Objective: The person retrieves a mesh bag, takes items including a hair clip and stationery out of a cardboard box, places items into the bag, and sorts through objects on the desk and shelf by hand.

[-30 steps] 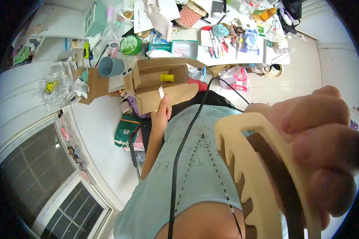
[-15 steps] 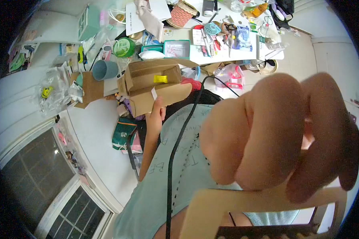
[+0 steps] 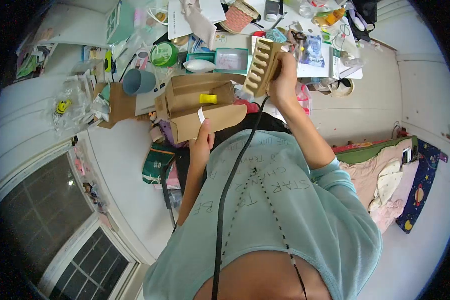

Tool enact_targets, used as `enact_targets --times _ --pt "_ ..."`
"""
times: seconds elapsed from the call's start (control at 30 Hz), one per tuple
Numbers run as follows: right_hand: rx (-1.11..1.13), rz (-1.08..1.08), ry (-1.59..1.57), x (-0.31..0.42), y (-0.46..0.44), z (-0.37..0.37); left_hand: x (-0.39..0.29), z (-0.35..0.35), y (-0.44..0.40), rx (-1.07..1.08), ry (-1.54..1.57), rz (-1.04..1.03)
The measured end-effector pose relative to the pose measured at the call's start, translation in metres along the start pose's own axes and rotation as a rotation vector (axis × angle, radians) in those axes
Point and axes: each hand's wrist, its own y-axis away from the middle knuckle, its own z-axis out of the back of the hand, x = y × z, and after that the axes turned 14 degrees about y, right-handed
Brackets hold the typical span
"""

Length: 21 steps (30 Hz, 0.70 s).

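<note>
My right hand (image 3: 284, 82) is closed on a large beige hair claw clip (image 3: 259, 67), held up over the desk's front edge with its teeth facing left. An open cardboard box (image 3: 185, 95) stands left of it, with a small yellow object (image 3: 208, 98) inside. My left hand (image 3: 203, 141) grips the near flap of that box, its thumb on top beside a white paper strip (image 3: 201, 115). The clip is apart from the box.
The white desk (image 3: 305, 71) holds a teal open box (image 3: 232, 59), a green round container (image 3: 164, 54), a blue-grey cup (image 3: 138, 82) and a woven pink basket (image 3: 239, 17). A black cable (image 3: 233, 175) hangs across the view. Bedding (image 3: 380, 170) lies at right.
My right hand has moved from close to the camera out over the desk edge, carrying the clip. My left hand still grips the box flap.
</note>
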Motion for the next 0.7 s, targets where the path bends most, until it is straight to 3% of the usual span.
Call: enact_targets --times 0.2,0.3,0.43,0.7 --pt "-0.042 -0.016 0.317 -0.026 -0.016 0.010 -0.006 -0.006 0.002 0.025 -0.031 -0.011" --pt "-0.104 -0.028 0.218 -0.046 -0.022 0.009 -0.003 -0.004 0.002 0.025 -0.009 0.011" --pt "-0.064 -0.254 -0.067 -0.020 -0.016 0.011 -0.007 -0.009 0.002 -0.007 -0.012 0.019" --pt "0.088 -0.223 -0.245 -0.062 -0.025 0.018 -0.008 -0.011 0.001 -0.003 -0.014 0.043"
